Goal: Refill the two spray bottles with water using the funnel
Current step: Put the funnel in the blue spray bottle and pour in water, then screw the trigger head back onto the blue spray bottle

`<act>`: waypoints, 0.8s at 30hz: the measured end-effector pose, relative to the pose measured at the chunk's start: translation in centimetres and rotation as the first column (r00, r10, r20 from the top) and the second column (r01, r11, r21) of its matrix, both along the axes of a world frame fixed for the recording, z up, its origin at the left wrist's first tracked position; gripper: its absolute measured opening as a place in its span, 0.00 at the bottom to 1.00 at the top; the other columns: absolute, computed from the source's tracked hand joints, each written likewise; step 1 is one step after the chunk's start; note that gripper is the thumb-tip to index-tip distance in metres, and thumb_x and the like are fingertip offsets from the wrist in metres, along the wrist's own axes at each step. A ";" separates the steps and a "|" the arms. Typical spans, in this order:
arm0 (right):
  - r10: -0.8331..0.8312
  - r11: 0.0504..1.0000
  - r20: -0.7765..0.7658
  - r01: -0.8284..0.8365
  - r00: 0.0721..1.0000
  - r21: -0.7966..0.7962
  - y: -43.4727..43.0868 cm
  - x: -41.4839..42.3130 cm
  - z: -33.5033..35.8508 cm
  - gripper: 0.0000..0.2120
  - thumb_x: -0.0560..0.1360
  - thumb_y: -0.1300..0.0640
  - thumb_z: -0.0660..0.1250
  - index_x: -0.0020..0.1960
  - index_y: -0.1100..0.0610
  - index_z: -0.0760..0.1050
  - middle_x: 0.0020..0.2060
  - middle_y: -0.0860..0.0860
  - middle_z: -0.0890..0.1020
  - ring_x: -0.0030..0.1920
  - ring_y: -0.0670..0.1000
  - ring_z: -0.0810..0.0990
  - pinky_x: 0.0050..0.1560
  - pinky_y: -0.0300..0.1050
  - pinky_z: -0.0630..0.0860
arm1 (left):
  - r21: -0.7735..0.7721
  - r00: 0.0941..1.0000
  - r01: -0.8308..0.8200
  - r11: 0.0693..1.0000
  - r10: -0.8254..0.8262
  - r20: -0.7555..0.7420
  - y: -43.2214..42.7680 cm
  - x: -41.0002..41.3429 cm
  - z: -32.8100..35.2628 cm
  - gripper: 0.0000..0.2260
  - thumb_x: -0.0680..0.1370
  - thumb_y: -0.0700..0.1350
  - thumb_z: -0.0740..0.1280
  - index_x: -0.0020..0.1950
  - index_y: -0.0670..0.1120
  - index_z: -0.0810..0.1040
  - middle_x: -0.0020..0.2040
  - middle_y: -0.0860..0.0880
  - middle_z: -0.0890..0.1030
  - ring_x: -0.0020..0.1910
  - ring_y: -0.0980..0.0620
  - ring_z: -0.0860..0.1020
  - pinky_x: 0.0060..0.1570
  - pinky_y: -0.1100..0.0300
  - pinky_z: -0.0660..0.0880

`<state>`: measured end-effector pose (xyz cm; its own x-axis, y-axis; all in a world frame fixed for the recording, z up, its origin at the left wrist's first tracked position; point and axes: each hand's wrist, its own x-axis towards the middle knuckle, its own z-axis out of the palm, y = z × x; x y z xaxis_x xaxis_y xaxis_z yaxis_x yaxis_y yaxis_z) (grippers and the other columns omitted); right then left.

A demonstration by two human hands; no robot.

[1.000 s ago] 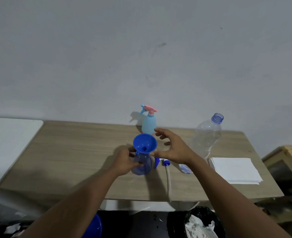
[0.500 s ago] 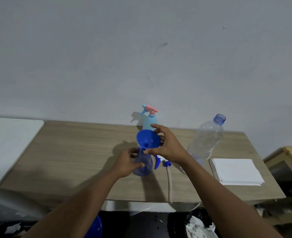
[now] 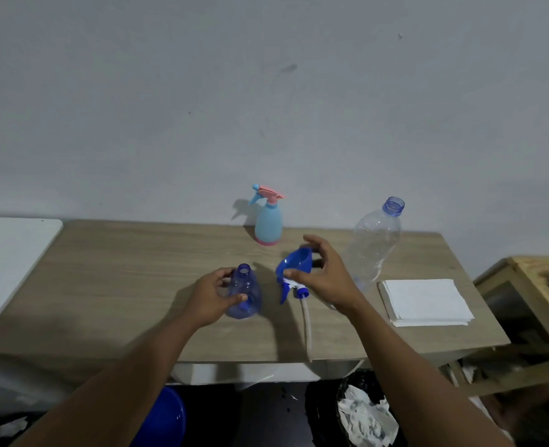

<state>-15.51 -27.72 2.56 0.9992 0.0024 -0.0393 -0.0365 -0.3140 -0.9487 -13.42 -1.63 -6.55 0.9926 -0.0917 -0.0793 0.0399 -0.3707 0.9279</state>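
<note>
Head view: nearest, the left hand [image 3: 209, 293] grips the uncapped blue spray bottle [image 3: 243, 293] on the table [image 3: 121, 285]. Just beside it, the right hand [image 3: 323, 274] pinches the funnel [image 3: 294, 262], lifted out since half a second ago, suggesting this bottle's fill is finished. Farther back, the capped light-blue spray bottle [image 3: 268, 221] awaits.

Wooden table [image 3: 105, 285] against wall. Landmark: open dark-blue spray bottle [image 3: 244, 295], upright near centre. Behind and slightly right of it: light-blue spray bottle [image 3: 268, 224], pink trigger on. Just right: loose blue spray head [image 3: 294, 287], tube trailing to front edge. Farther right: clear uncapped plastic bottle [image 3: 374, 250], then white paper stack [image 3: 424, 301].
</note>
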 end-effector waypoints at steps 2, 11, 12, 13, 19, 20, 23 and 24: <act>0.035 0.995 -0.065 -0.041 0.997 -0.087 0.0 -1.1 -2.7 0.37 0.62 0.54 0.85 0.64 0.53 0.69 0.58 0.49 0.77 0.51 0.46 0.81 0.46 0.38 0.80 | 0.002 1.000 -0.010 1.000 0.010 0.000 0.3 -0.2 0.1 0.27 0.60 0.41 0.82 0.55 0.54 0.77 0.44 0.71 0.82 0.43 0.68 0.80 0.45 0.76 0.74; 0.141 0.833 -0.257 -0.255 0.956 -0.490 2.1 -3.8 -9.6 0.34 0.55 0.40 0.81 0.57 0.45 0.72 0.52 0.47 0.79 0.52 0.50 0.78 0.51 0.46 0.80 | 0.035 1.000 -0.021 0.999 0.021 -0.006 0.5 -0.6 0.3 0.26 0.65 0.37 0.82 0.54 0.58 0.76 0.44 0.68 0.83 0.45 0.72 0.79 0.44 0.77 0.74; 0.151 0.805 -0.270 -0.277 0.951 -0.525 2.3 -3.9 -9.9 0.34 0.55 0.39 0.80 0.58 0.44 0.72 0.53 0.47 0.78 0.54 0.50 0.77 0.54 0.48 0.80 | 0.033 1.000 -0.021 0.999 0.021 -0.009 0.5 -0.6 0.4 0.26 0.65 0.38 0.82 0.56 0.56 0.77 0.46 0.65 0.83 0.46 0.70 0.79 0.44 0.76 0.74; 0.161 0.776 -0.287 -0.301 0.944 -0.554 2.6 -3.9 -10.2 0.35 0.56 0.39 0.80 0.60 0.44 0.73 0.54 0.48 0.78 0.56 0.51 0.75 0.56 0.50 0.79 | 0.033 1.000 -0.018 0.999 0.018 -0.009 0.5 -0.6 0.4 0.26 0.65 0.38 0.82 0.58 0.54 0.77 0.49 0.63 0.82 0.47 0.68 0.79 0.45 0.74 0.74; 0.152 0.748 -0.295 -0.304 0.943 -0.590 3.6 -4.3 -11.1 0.45 0.59 0.41 0.82 0.70 0.49 0.68 0.62 0.50 0.75 0.64 0.54 0.69 0.64 0.52 0.72 | 0.052 1.000 -0.024 0.998 0.025 -0.016 0.4 -1.0 1.0 0.27 0.66 0.39 0.81 0.61 0.52 0.76 0.51 0.61 0.80 0.50 0.64 0.78 0.43 0.75 0.73; 0.152 0.751 -0.298 -0.306 0.942 -0.585 3.6 -4.4 -11.1 0.45 0.59 0.42 0.83 0.71 0.49 0.67 0.63 0.50 0.74 0.64 0.54 0.69 0.65 0.52 0.72 | 0.047 1.000 -0.026 0.999 0.026 -0.016 0.4 -1.1 1.1 0.27 0.66 0.39 0.81 0.61 0.52 0.76 0.51 0.61 0.80 0.50 0.64 0.78 0.43 0.76 0.73; 0.172 0.775 -0.291 -0.312 0.941 -0.550 3.3 -4.6 -11.1 0.48 0.57 0.40 0.83 0.72 0.48 0.66 0.66 0.48 0.71 0.66 0.52 0.68 0.66 0.51 0.72 | 0.037 0.999 -0.023 0.999 0.024 -0.024 0.4 -1.1 1.3 0.27 0.66 0.39 0.81 0.60 0.52 0.76 0.51 0.62 0.79 0.50 0.64 0.78 0.43 0.78 0.73; 0.167 0.803 -0.281 -0.296 0.945 -0.517 3.0 -4.6 -10.9 0.49 0.56 0.38 0.82 0.72 0.47 0.66 0.66 0.47 0.71 0.66 0.51 0.69 0.66 0.50 0.73 | 0.036 0.999 -0.020 0.999 0.021 -0.027 0.4 -1.1 1.4 0.27 0.66 0.39 0.81 0.61 0.52 0.76 0.51 0.62 0.79 0.50 0.64 0.78 0.43 0.78 0.73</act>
<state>-20.14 -24.69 -8.30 0.9380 0.1461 -0.3142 -0.0743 -0.8010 -0.5941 -14.54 -1.20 -5.18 0.9917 -0.0678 -0.1091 0.0729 -0.4019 0.9128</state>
